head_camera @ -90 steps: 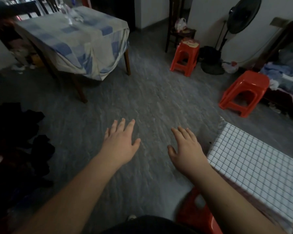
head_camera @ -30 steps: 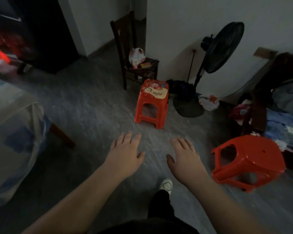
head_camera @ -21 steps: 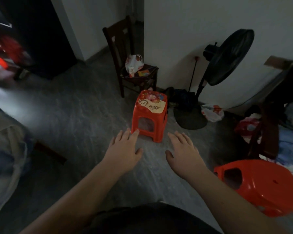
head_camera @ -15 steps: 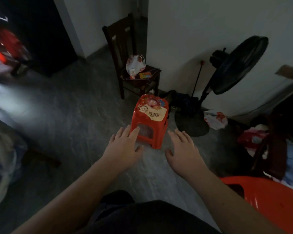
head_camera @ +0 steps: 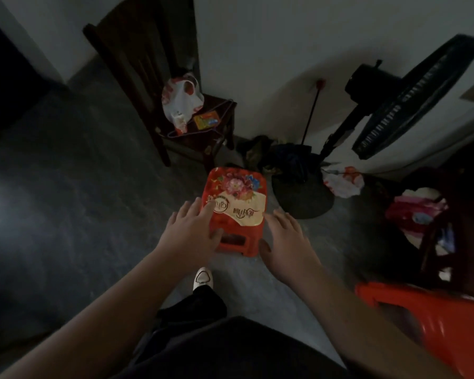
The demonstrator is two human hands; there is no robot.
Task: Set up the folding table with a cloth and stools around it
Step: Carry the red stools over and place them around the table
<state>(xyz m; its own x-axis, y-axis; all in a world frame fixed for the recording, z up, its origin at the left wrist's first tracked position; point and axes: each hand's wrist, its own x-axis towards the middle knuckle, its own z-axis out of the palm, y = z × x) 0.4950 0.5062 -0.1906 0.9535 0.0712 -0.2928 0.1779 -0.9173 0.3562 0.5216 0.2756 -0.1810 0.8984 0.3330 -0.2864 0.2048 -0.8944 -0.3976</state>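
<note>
A small red plastic stool (head_camera: 237, 203) with a flowered sticker on its seat stands on the grey floor in front of me. My left hand (head_camera: 192, 233) hovers open over the stool's left edge, fingers spread. My right hand (head_camera: 288, 242) is open beside the stool's right side, holding nothing. A second red stool (head_camera: 433, 321) sits at the lower right, partly cut off by the frame edge. The folding table and its cloth are out of view.
A dark wooden chair (head_camera: 159, 86) holding a plastic bag (head_camera: 181, 102) stands behind the stool. A black standing fan (head_camera: 411, 97) with its round base (head_camera: 301, 195) is to the right. Clothes and clutter (head_camera: 416, 212) lie at the far right. My white shoe (head_camera: 203, 277) is below the stool.
I have walked away from the covered table towards the flowered stool, which now lies between my two hands. Both hands stayed open and empty.
</note>
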